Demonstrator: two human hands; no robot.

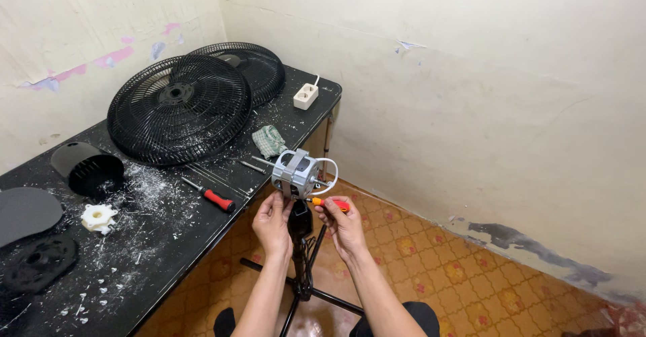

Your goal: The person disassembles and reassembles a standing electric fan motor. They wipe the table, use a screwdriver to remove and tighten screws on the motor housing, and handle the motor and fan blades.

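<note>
A grey metal fan motor (296,173) sits on top of a black stand (301,256) in front of me, with a white wire (329,170) looping off its right side. My left hand (272,222) reaches up from below and touches the motor's underside. My right hand (344,226) grips a small screwdriver with an orange-red handle (331,204), its tip pointing left at the motor's lower right.
A black table (195,226) at left carries two black fan grilles (180,107), a red-handled screwdriver (211,195), a folded cloth (269,140), a white socket strip (305,96), a white plastic hub (99,217), black fan covers (87,167) and scattered white debris. Patterned floor tiles (471,276) lie right.
</note>
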